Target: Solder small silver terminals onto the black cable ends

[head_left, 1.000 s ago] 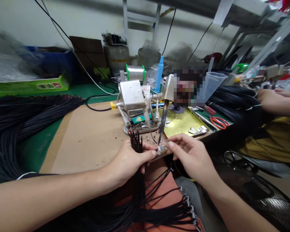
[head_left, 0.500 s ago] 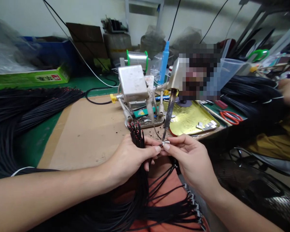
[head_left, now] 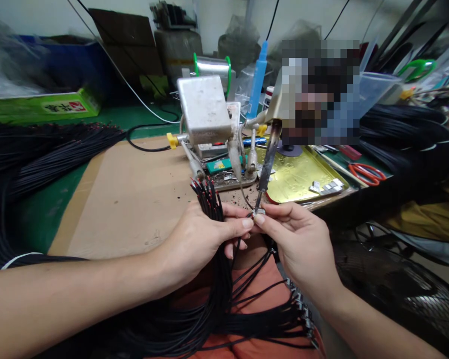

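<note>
Nearest: a lap in orange cloth (head_left: 261, 274), black cables (head_left: 257, 319) fanned over it, small metal plugs at their right-hand ends.

Left hand (head_left: 205, 229) closed round a bundle (head_left: 211, 199), its red-tipped ends standing up above the thumb. Thumb and forefinger reach right, pinched together beside a metal connector (head_left: 259, 212); a single lead appears to run there, partly hidden by the fingers. Right hand (head_left: 302, 237) has thumb and forefinger closed on the connector's other side, holding it up just off the cardboard's (head_left: 127, 199) near edge. Iron (head_left: 268, 164) slants down, tip at the connector; whether it touches is too small to tell. Thin wire (head_left: 245, 196) ends beside the tip.

Beyond: stand (head_left: 204, 107) on the cardboard, dark crumbs by its base. Gold tray (head_left: 295, 182) right of the iron, metal pieces (head_left: 329, 187) in its near right corner. Orange scissors (head_left: 367, 174) past the tray. Behind the stand, solder spool (head_left: 212, 67) and blue bottle (head_left: 257, 82), upright, leaning slightly.
</note>
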The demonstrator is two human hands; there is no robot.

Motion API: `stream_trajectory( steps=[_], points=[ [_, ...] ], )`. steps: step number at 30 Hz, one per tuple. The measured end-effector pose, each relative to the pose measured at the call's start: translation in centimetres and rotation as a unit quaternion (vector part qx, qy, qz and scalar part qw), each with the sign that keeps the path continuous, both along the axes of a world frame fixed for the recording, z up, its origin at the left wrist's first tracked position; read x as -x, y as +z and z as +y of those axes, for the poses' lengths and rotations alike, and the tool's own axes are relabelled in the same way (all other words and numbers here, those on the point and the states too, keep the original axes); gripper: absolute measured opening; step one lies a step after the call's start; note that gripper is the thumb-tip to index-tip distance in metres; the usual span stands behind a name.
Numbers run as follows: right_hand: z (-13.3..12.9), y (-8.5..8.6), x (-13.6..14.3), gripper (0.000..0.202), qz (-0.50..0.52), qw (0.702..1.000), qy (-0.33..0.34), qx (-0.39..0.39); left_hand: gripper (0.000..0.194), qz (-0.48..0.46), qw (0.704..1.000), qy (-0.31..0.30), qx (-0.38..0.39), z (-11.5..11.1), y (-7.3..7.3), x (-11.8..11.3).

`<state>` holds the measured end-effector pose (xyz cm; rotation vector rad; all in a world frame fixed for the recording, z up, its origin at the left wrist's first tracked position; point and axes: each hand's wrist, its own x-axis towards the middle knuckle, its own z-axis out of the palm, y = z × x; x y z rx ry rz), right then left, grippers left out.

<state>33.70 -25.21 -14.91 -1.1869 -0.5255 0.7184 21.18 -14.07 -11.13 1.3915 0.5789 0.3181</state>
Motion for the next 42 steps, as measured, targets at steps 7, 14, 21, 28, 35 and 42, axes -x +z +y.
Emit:
stream_trajectory(
  steps=[7, 14, 21, 28, 35, 42],
  points=[
    [-0.1, 0.2, 0.1, 0.023, -0.011, 1.000, -0.013, 0.009, 0.014, -0.004, 1.000, 0.001, -0.001, 0.0, 0.0, 0.1],
    [-0.2, 0.4, 0.1, 0.022, -0.021, 1.000, -0.011, 0.011, 0.016, -0.003, 1.000, -0.001, 0.006, 0.0, 0.1, 0.0],
    [-0.2, 0.4, 0.1, 0.019, -0.032, 0.999, -0.024, 0.008, 0.020, 0.000, 1.000, 0.009, 0.008, 0.0, -0.1, 0.1],
    [-0.2, 0.7, 0.5, 0.018, -0.083, 0.995, -0.054, 0.032, 0.013, 0.019, 1.000, -0.003, 0.006, -0.2, 0.4, 0.0],
    [-1.1, 0.4, 0.3, 0.018, -0.149, 0.987, -0.046, 0.041, 0.023, 0.040, 0.999, 0.008, 0.013, -0.4, 0.3, 0.1],
    [-3.0, 2.4, -1.4, 0.020, -0.204, 0.973, 0.052, 0.089, 0.024, 0.057, 0.996, -0.046, -0.043, -1.0, 0.1, 0.6]
  ],
)
